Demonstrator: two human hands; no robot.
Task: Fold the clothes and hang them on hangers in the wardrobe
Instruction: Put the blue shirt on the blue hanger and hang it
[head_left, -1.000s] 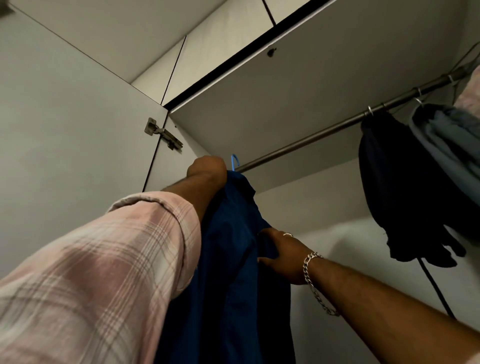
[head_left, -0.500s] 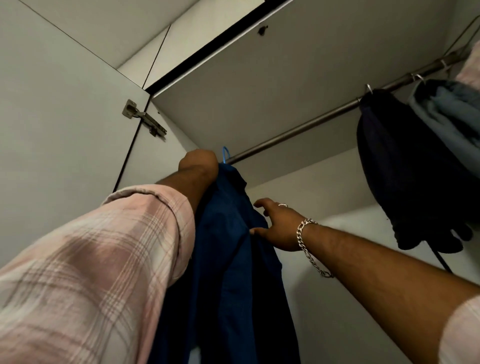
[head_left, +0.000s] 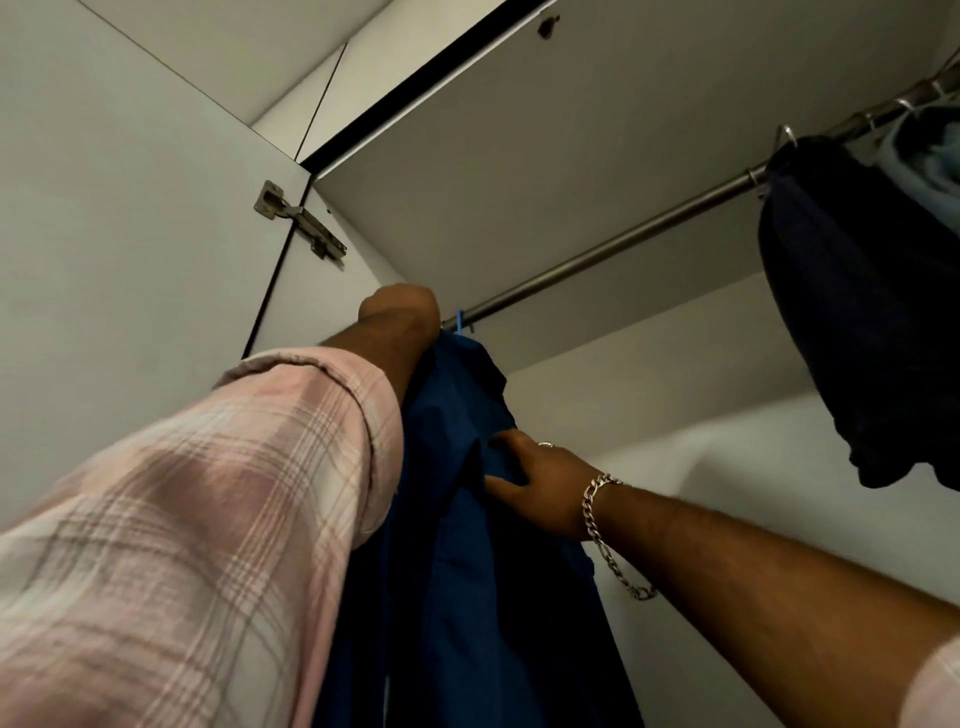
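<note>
At the left end of the wardrobe rail (head_left: 613, 249), close to the side wall and the door hinge (head_left: 298, 218), the blue shirt (head_left: 467, 545) hangs from a blue hanger hook (head_left: 460, 325) that sits right at the bar; whether the hook is fully over it cannot be told. The left hand (head_left: 397, 317) is raised with its fingers curled at the top of the shirt, apparently round the hanger neck, though the fingers themselves are hidden behind the knuckles. The right hand (head_left: 540, 486) pinches a fold of the shirt's cloth lower down on the right side, thumb and fingers closed on the fabric. The shirt looks light, soft and limp, so it will sag and slide off its shoulders if pulled by the cloth; the firm place to take hold is the hanger just under the hook, with the other hand only smoothing or steadying the fabric. Far to the right on the same rail a dark garment (head_left: 857, 322) already hangs, well apart from the blue one.
</note>
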